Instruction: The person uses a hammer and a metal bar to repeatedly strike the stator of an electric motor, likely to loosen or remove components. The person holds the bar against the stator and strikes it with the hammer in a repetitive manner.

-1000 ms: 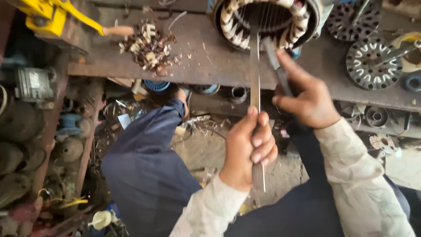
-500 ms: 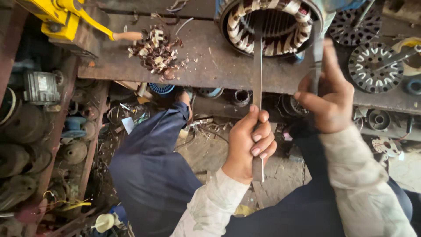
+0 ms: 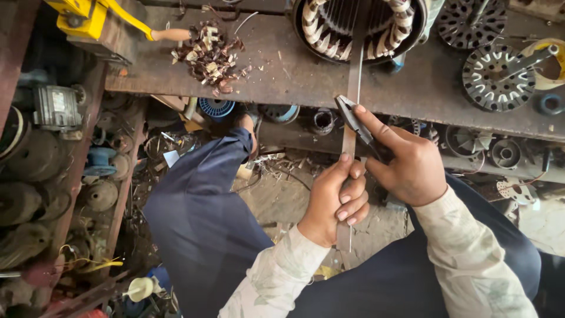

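While the left hand (image 3: 335, 197) still grips the flat bar (image 3: 353, 88), the right hand (image 3: 412, 168) has lowered its pliers (image 3: 353, 118).

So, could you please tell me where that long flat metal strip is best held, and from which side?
Hold the flat metal strip on its lower part, where the left hand wraps it now, coming from the near side below the bench. Its far end runs up into the motor stator, so only the near end looks free, and its thin flat faces probably suit fingers closing across them. The right hand holds pliers beside it.
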